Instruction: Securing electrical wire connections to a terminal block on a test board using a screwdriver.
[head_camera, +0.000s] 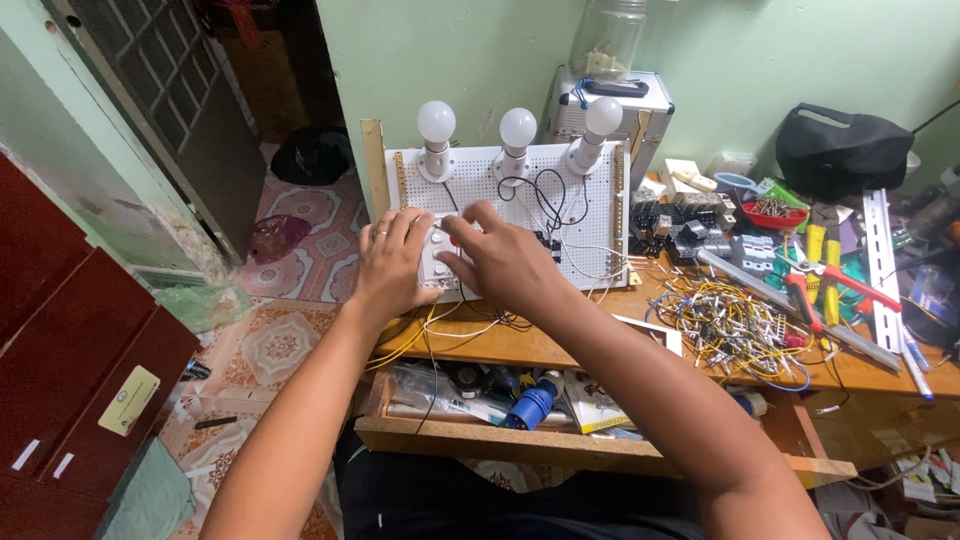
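Item: open drawer (600, 445), one, lying nearest, below both wrists. Left hand (393, 262) and right hand (503, 262), two, fingers curled, pressing one white push-button box (440, 262) beneath their tips. Risk: loose black wires (545, 200) just beyond the fingertips are snagging easily. Three bulbs (517, 127) are standing farther, on one pegboard (590, 235).

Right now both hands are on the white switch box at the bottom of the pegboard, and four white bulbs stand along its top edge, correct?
Not quite: the head view shows three bulbs along the top of the pegboard, not four. The rest holds: the left hand and the right hand are both on the white switch box at the board's bottom.
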